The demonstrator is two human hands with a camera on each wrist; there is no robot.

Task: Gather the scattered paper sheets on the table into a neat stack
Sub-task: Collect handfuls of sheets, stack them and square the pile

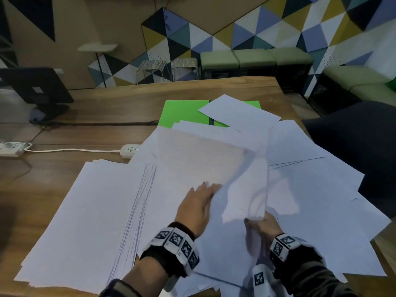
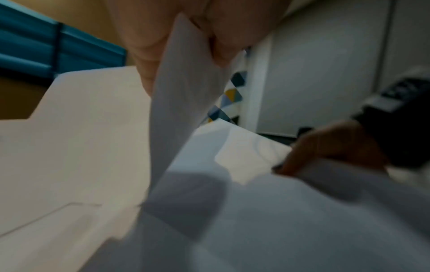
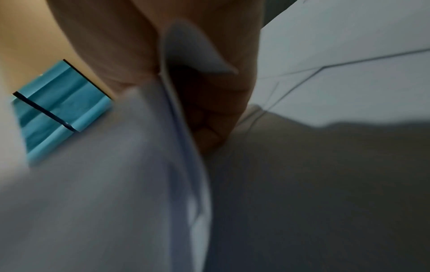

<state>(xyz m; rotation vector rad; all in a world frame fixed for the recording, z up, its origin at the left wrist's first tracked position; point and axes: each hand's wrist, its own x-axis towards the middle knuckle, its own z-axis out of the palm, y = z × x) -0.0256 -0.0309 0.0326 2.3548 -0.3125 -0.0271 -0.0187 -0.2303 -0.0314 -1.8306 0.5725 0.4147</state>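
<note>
The lifted sheet [image 1: 214, 168] is the one in play: raised off the pile at centre-right of the counter [image 1: 128, 99], blurred, so prob. mid-move. My right hand [image 1: 262, 229] has its grip closed on the near edge, thumb on top, fingers curled under; the right wrist view shows what looks like more than one layer pinched there, can't count them. My left hand [image 1: 198, 207] is beside it, fingers mostly straight in the head view, but the left wrist view shows a strip of paper running between the fingers [image 2: 149, 46], so I read that grip as lightly closed on the sheet too, steadying the side so it doesn't flop. Two hands on one thin sheet makes sense: it bends w/o support. Target, I judge, is the gathered stack [image 1: 85, 221] at left-front, edges fanned, not yet squared; too many layers to count. Loose sheets [image 1: 310, 189] are spread at right in overlapping angles; I make out approx. six or seven separate corners, not exact. One more sheet [image 1: 237, 113] lies farther off, partly over a green folder [image 1: 184, 112]; the folder shows 2 green panels. Beyond: 1 white power strip [image 1: 128, 150] just beside the pile's far-left edge, 1 dark monitor [image 1: 36, 86] at far left, 1 dark chair [image 1: 360, 146] at right.
</note>
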